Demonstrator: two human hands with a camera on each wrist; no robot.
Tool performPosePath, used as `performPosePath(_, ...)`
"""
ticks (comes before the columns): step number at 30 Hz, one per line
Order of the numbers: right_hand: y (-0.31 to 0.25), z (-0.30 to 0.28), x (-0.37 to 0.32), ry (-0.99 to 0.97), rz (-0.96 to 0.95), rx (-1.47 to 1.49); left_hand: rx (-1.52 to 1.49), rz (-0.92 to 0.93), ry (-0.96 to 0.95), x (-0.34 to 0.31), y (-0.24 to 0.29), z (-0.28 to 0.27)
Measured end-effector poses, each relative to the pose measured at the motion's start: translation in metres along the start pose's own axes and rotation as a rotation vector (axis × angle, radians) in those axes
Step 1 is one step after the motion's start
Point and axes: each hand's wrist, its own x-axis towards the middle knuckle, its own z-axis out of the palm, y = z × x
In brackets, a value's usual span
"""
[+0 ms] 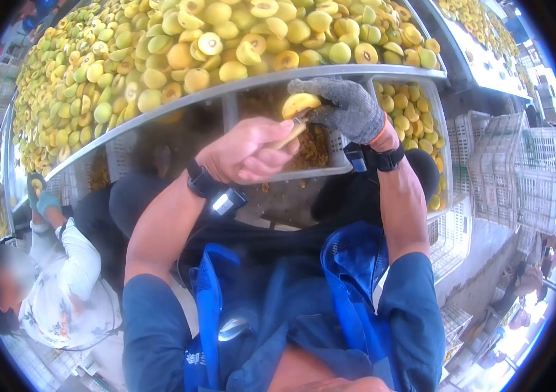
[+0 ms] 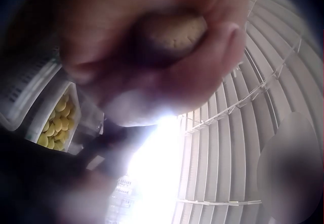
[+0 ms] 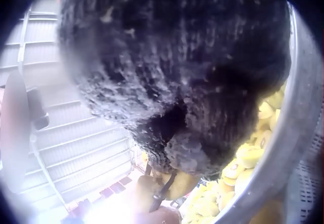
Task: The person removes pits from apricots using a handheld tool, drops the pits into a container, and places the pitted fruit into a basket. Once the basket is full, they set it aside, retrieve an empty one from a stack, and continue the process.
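Observation:
My bare left hand (image 1: 246,151) grips a pale wooden-handled pitting knife (image 1: 289,136), its metal end at a yellow peach half (image 1: 299,104). In the left wrist view, the round butt of the wooden handle (image 2: 174,31) shows inside the curled fingers. A grey knit glove covers my right hand (image 1: 346,108), which holds the peach half between thumb and fingers. The right wrist view shows the gloved fingertips (image 3: 187,153) over the peach half (image 3: 182,184), with the knife's dark metal end (image 3: 163,191) against it. Both hands are just below the metal table rim (image 1: 278,77).
Halved peaches (image 1: 225,32) pile high on the metal-edged table ahead. Below the hands stands a crate (image 1: 291,175) with brown scraps; a crate of peach halves (image 1: 444,140) is to the right. Stacked white crates (image 1: 506,170) stand farther right. Another person (image 1: 62,281) works at left.

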Motion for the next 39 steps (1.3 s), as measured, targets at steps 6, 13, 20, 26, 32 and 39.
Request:
performPosePath(6, 0.003, -0.002, -0.002, -0.086, -0.003, -0.201, 0.150, -0.014, 0.130, -0.002, 0.004, 0.005)
performPosePath(13, 0.044, -0.019, -0.014, 0.088, 0.350, -0.362, 0.708, 0.007, 0.304, -0.011, 0.016, -0.005)
performPosePath(20, 0.048, -0.036, -0.022, 0.251, 0.333, -0.712, 1.755, 0.067, 0.879, 0.031, -0.015, -0.029)
performPosePath(26, 0.004, -0.081, -0.034, 0.352, 0.418, -0.732, 1.697, 0.010, 0.968, 0.031, -0.007, -0.015)
performPosePath(32, 0.029, -0.162, -0.097, 0.326, 0.780, -0.567, 1.599, 0.159, 0.876, 0.031, -0.008, -0.029)
performPosePath(39, 0.110, -0.200, -0.198, 0.363, 1.058, -0.450, 1.596, 0.361, 0.887, 0.041, -0.019, -0.030)
